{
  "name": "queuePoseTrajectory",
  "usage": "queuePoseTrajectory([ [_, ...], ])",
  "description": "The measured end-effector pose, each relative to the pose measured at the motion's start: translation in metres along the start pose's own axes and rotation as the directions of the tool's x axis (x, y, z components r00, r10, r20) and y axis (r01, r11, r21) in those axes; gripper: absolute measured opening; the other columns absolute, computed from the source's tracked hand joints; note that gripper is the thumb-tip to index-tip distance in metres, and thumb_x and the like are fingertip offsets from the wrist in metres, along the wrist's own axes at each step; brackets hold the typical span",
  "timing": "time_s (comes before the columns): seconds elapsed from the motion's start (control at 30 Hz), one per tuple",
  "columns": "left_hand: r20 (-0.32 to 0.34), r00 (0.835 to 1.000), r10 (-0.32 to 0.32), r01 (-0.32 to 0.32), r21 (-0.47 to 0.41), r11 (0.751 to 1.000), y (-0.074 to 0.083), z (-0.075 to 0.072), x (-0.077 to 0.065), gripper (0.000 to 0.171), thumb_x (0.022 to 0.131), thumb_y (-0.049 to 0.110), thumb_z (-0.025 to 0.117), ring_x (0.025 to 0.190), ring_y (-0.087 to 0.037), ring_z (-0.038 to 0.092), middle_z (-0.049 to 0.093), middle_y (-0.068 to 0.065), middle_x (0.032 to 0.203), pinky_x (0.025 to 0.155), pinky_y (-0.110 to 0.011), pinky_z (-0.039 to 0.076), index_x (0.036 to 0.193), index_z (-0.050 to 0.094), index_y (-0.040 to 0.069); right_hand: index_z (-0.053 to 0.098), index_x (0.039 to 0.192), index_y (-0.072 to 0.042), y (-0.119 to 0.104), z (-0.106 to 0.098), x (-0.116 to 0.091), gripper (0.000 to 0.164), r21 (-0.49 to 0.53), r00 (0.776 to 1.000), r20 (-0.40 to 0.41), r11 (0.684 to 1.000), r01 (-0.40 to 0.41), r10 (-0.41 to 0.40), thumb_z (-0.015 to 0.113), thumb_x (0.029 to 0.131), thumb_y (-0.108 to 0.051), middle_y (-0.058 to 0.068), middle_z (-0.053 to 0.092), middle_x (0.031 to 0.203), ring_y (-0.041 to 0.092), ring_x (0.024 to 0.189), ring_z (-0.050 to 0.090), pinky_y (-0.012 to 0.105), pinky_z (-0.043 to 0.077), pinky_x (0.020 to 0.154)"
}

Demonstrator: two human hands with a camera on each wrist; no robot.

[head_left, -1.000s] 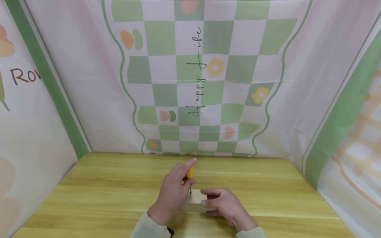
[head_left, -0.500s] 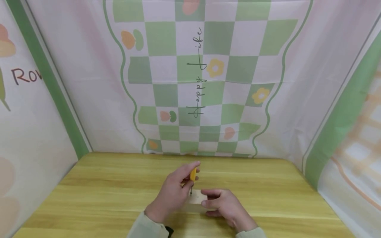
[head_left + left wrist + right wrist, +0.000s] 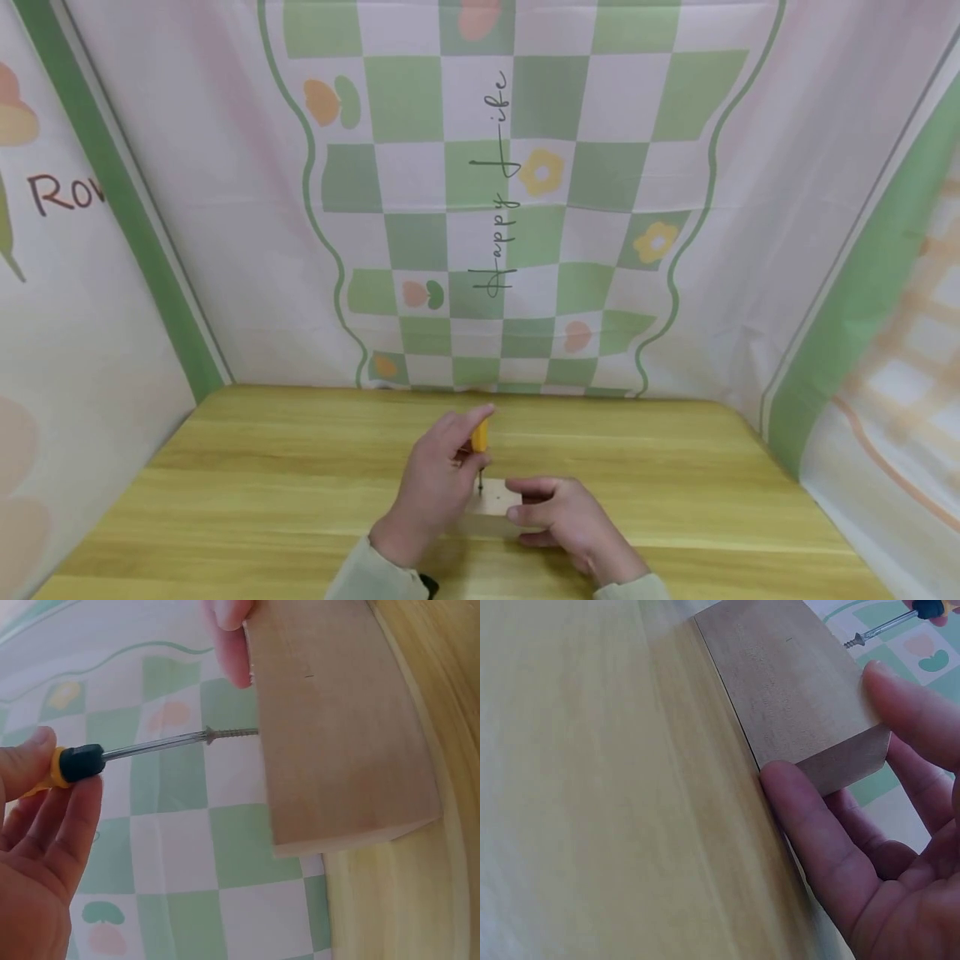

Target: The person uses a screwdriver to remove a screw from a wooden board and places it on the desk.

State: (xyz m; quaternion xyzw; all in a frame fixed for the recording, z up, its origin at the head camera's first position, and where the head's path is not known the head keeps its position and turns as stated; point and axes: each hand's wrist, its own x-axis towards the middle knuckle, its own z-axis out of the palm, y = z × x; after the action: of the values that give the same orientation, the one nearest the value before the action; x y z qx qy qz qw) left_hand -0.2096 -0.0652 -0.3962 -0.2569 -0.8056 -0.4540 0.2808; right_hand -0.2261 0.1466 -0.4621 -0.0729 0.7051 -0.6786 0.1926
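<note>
My left hand (image 3: 431, 487) holds a screwdriver (image 3: 81, 763) by its yellow and dark handle, thumb on one side and fingers on the other. The metal shaft points down, its tip at the head of a screw (image 3: 234, 733). The screw stands upright in the top of a pale wooden block (image 3: 345, 742), with much of its thread showing above the wood. My right hand (image 3: 573, 521) grips the block's right end, a thumb and fingers on different faces in the right wrist view. A small dark hole or mark shows on the block's top beside the screw.
The block rests on a wood-grain table (image 3: 262, 500). A green and white checked cloth (image 3: 480, 208) hangs behind the table's back edge, and printed cloth panels stand at the left and right sides.
My left hand and the screwdriver handle leaned right half a second ago and are now back to the left, handle more upright. My right hand and the block have stayed in place.
</note>
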Motion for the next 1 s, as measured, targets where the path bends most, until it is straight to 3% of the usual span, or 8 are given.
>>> queuePoseTrajectory([
  [0.2, 0.046, 0.999, 0.009, -0.01, 0.039, 0.999, -0.0008, -0.0009, -0.0003, 0.06, 0.082, -0.002, 0.079, 0.086, -0.011, 0.059, 0.055, 0.003, 0.098, 0.075, -0.024, 0.055, 0.135, 0.058, 0.013, 0.061, 0.132, 0.005, -0.0002, -0.0006, -0.0004, 0.053, -0.005, 1.0, 0.001, 1.0, -0.007, 0.007, 0.08, 0.085, -0.011, 0.016, 0.058, 0.124, 0.025, 0.1, 0.062, 0.048, 0.058, 0.079],
  [0.4, 0.15, 0.989, 0.001, 0.016, -0.112, 0.994, 0.0004, -0.0052, 0.0005, 0.066, 0.087, -0.014, 0.067, 0.102, -0.014, 0.063, 0.061, -0.002, 0.117, 0.086, -0.027, 0.054, 0.143, 0.052, 0.018, 0.061, 0.131, 0.005, -0.0008, 0.0002, -0.0007, 0.052, -0.004, 1.0, -0.001, 1.0, 0.0, 0.0, 0.08, 0.085, -0.01, 0.016, 0.059, 0.124, 0.025, 0.099, 0.062, 0.048, 0.058, 0.079],
  [0.5, 0.127, 0.992, 0.019, -0.001, -0.141, 0.99, 0.0002, -0.0045, 0.0005, 0.067, 0.085, -0.017, 0.067, 0.095, -0.013, 0.064, 0.063, -0.003, 0.109, 0.08, -0.026, 0.056, 0.141, 0.056, 0.018, 0.061, 0.131, 0.005, -0.0006, 0.0004, -0.0008, 0.052, 0.0, 1.0, -0.004, 1.0, 0.005, -0.005, 0.08, 0.085, -0.009, 0.016, 0.059, 0.124, 0.025, 0.1, 0.063, 0.048, 0.058, 0.079],
  [0.63, 0.032, 0.999, 0.032, -0.03, -0.064, 0.998, 0.0001, -0.0016, 0.0002, 0.066, 0.079, -0.015, 0.075, 0.085, -0.011, 0.062, 0.062, 0.0, 0.096, 0.073, -0.024, 0.056, 0.136, 0.062, 0.016, 0.062, 0.13, 0.005, -0.0006, 0.0007, -0.0012, 0.052, 0.001, 1.0, -0.006, 1.0, 0.003, -0.003, 0.081, 0.084, -0.01, 0.016, 0.06, 0.124, 0.025, 0.099, 0.063, 0.048, 0.058, 0.078],
  [0.77, -0.023, 0.999, 0.028, -0.028, -0.007, 1.0, 0.0009, 0.0008, -0.0003, 0.065, 0.077, -0.01, 0.079, 0.08, -0.011, 0.06, 0.059, 0.003, 0.092, 0.07, -0.022, 0.056, 0.134, 0.064, 0.017, 0.062, 0.13, 0.005, -0.0006, 0.0011, -0.0016, 0.052, -0.002, 1.0, -0.008, 1.0, 0.004, -0.004, 0.081, 0.084, -0.01, 0.016, 0.059, 0.122, 0.025, 0.099, 0.063, 0.048, 0.058, 0.078],
  [1.0, 0.023, 0.999, 0.046, -0.047, 0.053, 0.998, -0.0007, 0.0, -0.001, 0.067, 0.082, -0.005, 0.079, 0.082, -0.01, 0.059, 0.055, 0.004, 0.097, 0.072, -0.023, 0.056, 0.14, 0.058, 0.02, 0.061, 0.131, 0.005, -0.0006, 0.0006, -0.0007, 0.052, -0.002, 1.0, -0.002, 1.0, 0.001, -0.001, 0.08, 0.085, -0.009, 0.016, 0.059, 0.123, 0.026, 0.099, 0.063, 0.048, 0.058, 0.079],
])
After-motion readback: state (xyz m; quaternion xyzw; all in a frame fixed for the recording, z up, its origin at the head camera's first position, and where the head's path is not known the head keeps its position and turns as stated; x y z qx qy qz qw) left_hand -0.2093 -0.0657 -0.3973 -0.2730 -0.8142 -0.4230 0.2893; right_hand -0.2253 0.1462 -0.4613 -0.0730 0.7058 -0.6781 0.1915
